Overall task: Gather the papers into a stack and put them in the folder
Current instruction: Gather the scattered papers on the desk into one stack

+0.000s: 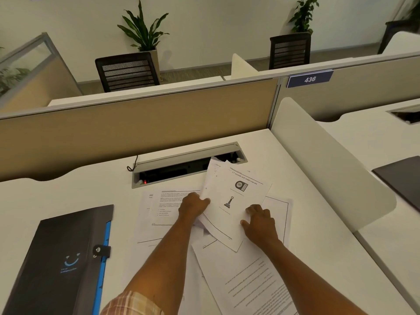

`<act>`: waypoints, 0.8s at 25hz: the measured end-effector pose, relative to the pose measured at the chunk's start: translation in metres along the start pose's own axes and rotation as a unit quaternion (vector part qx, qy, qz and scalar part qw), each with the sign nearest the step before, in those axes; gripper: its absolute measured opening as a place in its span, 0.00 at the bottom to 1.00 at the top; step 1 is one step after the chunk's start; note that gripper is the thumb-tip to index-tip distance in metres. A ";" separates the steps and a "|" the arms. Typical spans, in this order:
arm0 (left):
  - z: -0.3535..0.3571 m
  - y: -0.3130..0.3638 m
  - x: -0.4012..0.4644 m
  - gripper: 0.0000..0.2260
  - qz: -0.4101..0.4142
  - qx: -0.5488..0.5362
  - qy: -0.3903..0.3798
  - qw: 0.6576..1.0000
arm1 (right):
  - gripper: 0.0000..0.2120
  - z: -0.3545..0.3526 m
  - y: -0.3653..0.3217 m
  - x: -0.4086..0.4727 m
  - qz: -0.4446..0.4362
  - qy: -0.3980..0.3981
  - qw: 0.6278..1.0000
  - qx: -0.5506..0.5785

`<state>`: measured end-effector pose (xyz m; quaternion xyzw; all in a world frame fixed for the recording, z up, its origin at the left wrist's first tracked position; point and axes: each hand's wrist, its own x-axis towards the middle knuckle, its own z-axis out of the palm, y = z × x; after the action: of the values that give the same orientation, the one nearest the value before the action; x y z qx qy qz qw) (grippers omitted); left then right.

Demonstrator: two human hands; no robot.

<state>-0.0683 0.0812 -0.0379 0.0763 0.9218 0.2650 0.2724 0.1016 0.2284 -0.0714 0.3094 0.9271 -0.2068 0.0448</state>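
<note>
Several white printed papers lie scattered and overlapping across the middle of the white desk. My left hand grips the left edge of a small bunch of sheets whose top page shows a heading and two small pictures. My right hand rests with fingers spread on that bunch's lower right part. More loose sheets lie under and around: a text page to the left and a large upside-down page near the front. A dark folder with a blue edge and a snap strap lies closed at the front left.
An open cable tray is set into the desk just behind the papers, and the held bunch overlaps its right end. A tan partition runs behind it, and a white divider stands on the right. A dark pad lies on the neighbouring desk.
</note>
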 end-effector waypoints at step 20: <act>-0.038 0.008 -0.015 0.12 -0.121 -0.340 -0.142 0.922 | 0.23 -0.014 0.005 0.005 0.139 0.075 0.937 0.313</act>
<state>-0.0769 0.0666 0.0004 -0.0965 0.7300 0.5140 0.4400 0.1006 0.2407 -0.0612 0.4481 0.7642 -0.4540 -0.0958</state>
